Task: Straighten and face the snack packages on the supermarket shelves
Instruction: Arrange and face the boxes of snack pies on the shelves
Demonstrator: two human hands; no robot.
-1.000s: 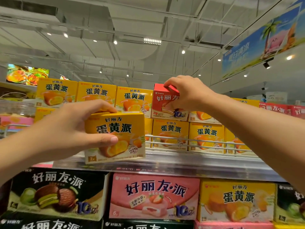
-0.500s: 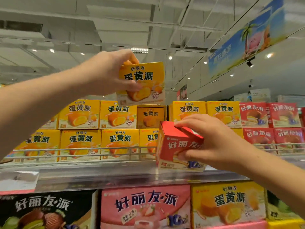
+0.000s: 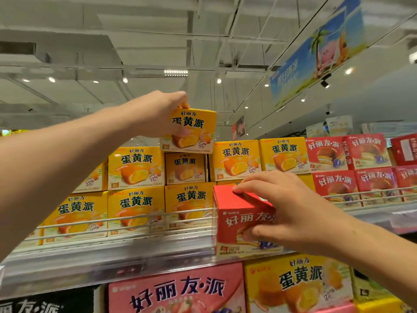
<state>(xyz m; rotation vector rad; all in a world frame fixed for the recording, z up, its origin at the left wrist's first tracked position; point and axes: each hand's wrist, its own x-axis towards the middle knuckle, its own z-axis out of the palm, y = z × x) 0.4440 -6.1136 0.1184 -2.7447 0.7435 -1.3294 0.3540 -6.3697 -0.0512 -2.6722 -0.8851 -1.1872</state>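
Note:
My left hand (image 3: 158,114) grips a small yellow egg-yolk-pie box (image 3: 194,132), face forward, held just above a gap in the top row of yellow boxes (image 3: 136,167). A yellow box set further back (image 3: 185,168) shows inside that gap. My right hand (image 3: 291,211) holds a red pie box (image 3: 239,213) in front of the wire rail (image 3: 126,220) at the shelf's front edge, its top and front turned toward me. Red boxes (image 3: 334,186) of the same kind stand stacked at the right of the shelf.
The metal shelf lip (image 3: 112,260) runs across below the rail. Beneath it stand large boxes: a pink one (image 3: 176,290), a yellow one (image 3: 300,281) and a black one (image 3: 45,306). A blue hanging banner (image 3: 316,53) is above right.
My left hand has raised the yellow box from low on the left up to the top-row gap. My right hand pulled the red box out of that row and lowered it to the rail.

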